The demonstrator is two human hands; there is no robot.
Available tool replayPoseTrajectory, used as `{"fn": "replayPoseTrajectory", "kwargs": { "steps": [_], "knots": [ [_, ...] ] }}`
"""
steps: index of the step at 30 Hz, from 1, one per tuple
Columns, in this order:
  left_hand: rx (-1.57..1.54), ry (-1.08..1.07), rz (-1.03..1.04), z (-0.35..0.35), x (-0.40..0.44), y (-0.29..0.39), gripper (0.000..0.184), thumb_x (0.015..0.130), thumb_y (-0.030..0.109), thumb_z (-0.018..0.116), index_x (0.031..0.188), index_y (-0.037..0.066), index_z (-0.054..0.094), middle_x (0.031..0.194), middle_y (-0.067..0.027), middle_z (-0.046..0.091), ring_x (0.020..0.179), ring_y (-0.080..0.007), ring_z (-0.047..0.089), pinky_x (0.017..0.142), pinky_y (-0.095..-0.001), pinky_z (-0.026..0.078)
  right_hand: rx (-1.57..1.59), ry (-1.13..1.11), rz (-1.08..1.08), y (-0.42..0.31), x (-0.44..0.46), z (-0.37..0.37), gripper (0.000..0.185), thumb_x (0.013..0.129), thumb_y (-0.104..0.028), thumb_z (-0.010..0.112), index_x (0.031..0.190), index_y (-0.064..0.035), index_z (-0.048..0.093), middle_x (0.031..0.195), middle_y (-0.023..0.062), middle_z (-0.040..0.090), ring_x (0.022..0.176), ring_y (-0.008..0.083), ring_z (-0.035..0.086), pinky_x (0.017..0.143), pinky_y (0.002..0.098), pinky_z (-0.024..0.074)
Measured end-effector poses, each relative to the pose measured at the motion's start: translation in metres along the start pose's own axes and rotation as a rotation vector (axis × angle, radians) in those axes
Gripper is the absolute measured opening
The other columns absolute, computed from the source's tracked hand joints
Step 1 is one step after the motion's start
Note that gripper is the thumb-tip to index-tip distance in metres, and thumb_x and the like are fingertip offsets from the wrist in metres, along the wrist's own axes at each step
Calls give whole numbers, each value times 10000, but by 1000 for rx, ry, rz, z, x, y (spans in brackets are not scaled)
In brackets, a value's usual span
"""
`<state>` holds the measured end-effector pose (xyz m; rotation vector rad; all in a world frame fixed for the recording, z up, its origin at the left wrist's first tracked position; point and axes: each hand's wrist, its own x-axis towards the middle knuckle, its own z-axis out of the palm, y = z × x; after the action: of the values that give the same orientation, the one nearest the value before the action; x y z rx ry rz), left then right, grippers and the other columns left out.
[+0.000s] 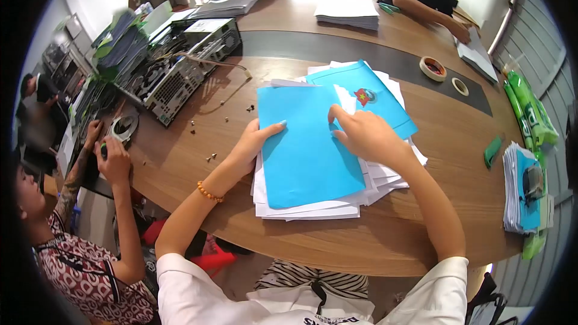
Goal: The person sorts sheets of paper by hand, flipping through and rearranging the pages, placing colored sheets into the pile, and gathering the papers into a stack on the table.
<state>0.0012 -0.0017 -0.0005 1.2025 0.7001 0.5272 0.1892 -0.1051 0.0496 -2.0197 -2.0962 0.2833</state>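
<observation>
We have a flat, plain sky-blue paper cover [307, 156] lying on a loose stack of white paper sheets [308, 212], on the brown wooden table [463, 144]. Our left hand [248, 144] looks clamped on the cover's left edge, thumb on top, the other fingers hidden underneath. Our right hand [367, 132] bends over the cover's upper right edge, index finger and thumb slightly apart; we cannot tell whether they pinch any paper. Behind and right of the cover lies a blue folder with a red emblem and yellow star [388, 111]. Left of the cover and farther back stands a grey metal computer case [180, 81]. We judge the handling to be midway: the cover is on its sheets, but their edges stick out unevenly and the emblem folder lies askew to it.
</observation>
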Motion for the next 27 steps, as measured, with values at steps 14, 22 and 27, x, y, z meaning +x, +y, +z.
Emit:
{"fn": "replayPoseTrajectory", "kwargs": {
  "steps": [14, 22, 27],
  "knots": [
    [55, 43, -21, 0, 1, 1, 331, 763, 170, 527, 1013, -19, 418, 924, -107, 519, 791, -142, 536, 662, -258, 460, 83, 591, 265, 123, 10, 13, 125, 668, -107, 582, 743, -7, 599, 702, 153, 578, 683, 283, 562, 639, 357, 433],
    [61, 38, -5, 1, 1, 1, 315, 763, 162, 529, 1002, -15, 424, 901, -98, 524, 769, -135, 538, 649, -252, 461, 313, 645, 418, 116, 11, -2, 149, 659, -121, 569, 756, -10, 598, 685, 138, 593, 641, 252, 583, 609, 322, 454],
    [61, 48, 2, 1, 0, 1, 314, 764, 160, 530, 1002, -16, 425, 895, -94, 527, 764, -132, 537, 643, -245, 458, 359, 618, 320, 121, 7, -4, 179, 635, -173, 617, 756, -41, 606, 623, 104, 592, 578, 199, 583, 557, 287, 447]
  ]
}}
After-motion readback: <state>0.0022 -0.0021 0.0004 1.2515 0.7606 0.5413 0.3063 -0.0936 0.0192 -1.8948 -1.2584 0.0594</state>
